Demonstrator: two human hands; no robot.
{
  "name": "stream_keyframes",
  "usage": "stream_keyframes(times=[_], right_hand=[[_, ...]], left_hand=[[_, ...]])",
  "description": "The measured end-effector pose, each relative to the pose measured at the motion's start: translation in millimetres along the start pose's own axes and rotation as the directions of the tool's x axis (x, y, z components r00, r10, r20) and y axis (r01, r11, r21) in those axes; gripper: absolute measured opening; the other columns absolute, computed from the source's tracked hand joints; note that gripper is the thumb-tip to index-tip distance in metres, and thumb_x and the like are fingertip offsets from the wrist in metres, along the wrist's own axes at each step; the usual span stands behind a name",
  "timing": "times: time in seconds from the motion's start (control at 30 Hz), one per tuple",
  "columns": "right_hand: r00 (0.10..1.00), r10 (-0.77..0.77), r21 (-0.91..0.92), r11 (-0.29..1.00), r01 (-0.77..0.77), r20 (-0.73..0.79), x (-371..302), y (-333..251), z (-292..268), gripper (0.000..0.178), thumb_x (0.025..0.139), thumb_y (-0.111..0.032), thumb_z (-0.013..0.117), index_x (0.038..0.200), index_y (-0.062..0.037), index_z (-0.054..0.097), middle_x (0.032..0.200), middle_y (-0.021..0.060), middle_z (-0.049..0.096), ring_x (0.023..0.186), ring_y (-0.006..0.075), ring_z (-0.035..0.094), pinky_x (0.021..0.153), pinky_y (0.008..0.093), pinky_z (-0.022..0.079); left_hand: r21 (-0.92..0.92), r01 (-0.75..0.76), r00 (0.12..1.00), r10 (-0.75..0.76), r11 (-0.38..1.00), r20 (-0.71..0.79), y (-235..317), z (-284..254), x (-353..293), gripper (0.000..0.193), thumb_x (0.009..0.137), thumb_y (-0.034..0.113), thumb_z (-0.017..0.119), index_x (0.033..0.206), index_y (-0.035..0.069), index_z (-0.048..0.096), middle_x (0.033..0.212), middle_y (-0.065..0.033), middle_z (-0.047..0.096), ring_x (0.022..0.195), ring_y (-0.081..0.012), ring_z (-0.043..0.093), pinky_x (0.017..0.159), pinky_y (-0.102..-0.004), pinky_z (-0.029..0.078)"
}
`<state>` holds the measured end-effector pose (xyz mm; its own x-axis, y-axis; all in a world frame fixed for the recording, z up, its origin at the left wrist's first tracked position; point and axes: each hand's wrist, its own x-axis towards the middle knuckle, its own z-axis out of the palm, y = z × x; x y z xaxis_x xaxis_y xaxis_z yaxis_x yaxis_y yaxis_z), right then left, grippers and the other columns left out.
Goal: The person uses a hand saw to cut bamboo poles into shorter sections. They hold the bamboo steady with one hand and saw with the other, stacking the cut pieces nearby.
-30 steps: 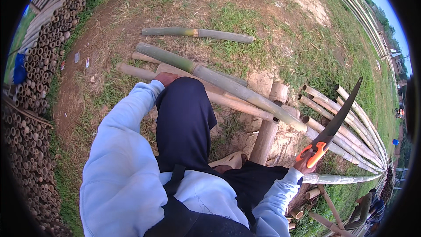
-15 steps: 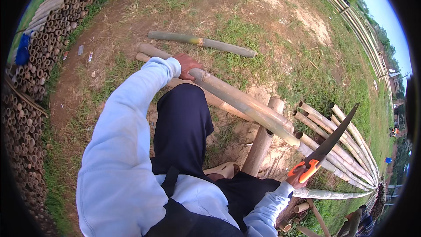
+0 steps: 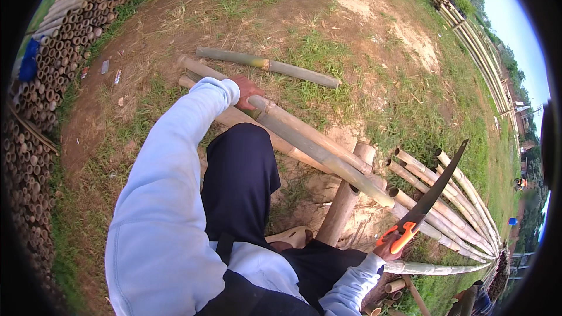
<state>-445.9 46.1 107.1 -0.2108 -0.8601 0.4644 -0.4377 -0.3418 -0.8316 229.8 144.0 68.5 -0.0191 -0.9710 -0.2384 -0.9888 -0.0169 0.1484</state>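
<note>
My left hand (image 3: 248, 91) is closed over a bamboo pole (image 3: 304, 131) that slants from upper left down to the right. A second pole lies tightly beside it, and a paler one (image 3: 234, 118) runs just below, partly behind my knee. Toward their right ends the poles rest on a thick bamboo crosspiece (image 3: 341, 210). My right hand (image 3: 386, 248) grips the orange handle of a handsaw (image 3: 438, 190). Its dark blade points up and right, just beyond the pole's right end; whether it touches the bamboo I cannot tell.
A loose bamboo length (image 3: 298, 72) lies on the grass ahead. Several long poles (image 3: 462, 199) fan out at the right, behind the saw blade. Stacked bamboo (image 3: 76, 35) lines the left side. Short cut pieces (image 3: 395, 285) lie near my right forearm.
The view has shifted slightly, so the poles and saw appear a little lower and farther left. Both hands keep their holds; little else differs.
</note>
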Motion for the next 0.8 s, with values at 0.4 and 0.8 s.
stream_keyframes(times=[0.4,0.8], right_hand=[[0.998,0.049,0.181,0.983,-0.042,-0.035,-7,-22,10,0.016,0.094,-0.004,0.062,0.078,-0.0004,0.058,0.061,0.0044,0.053,0.056,0.0142,0.052,0.058,0.0302,0.050],[0.972,0.124,0.014,0.992,-0.129,0.199,-37,-53,15,0.010,0.093,-0.009,0.068,0.090,0.0006,0.066,0.064,0.0022,0.060,0.053,0.0087,0.054,0.049,0.0240,0.041]], left_hand=[[-0.013,-0.028,1.000,0.028,1.000,-0.010,2,11,-6,0.059,0.080,0.051,0.072,0.129,0.020,0.063,0.114,-0.0148,0.069,0.104,-0.0397,0.067,0.090,-0.0530,0.051],[0.026,-0.210,0.953,0.211,0.977,-0.219,-4,32,6,0.057,0.088,0.056,0.067,0.113,0.004,0.061,0.109,-0.0141,0.055,0.108,-0.0354,0.056,0.094,-0.0452,0.047]])
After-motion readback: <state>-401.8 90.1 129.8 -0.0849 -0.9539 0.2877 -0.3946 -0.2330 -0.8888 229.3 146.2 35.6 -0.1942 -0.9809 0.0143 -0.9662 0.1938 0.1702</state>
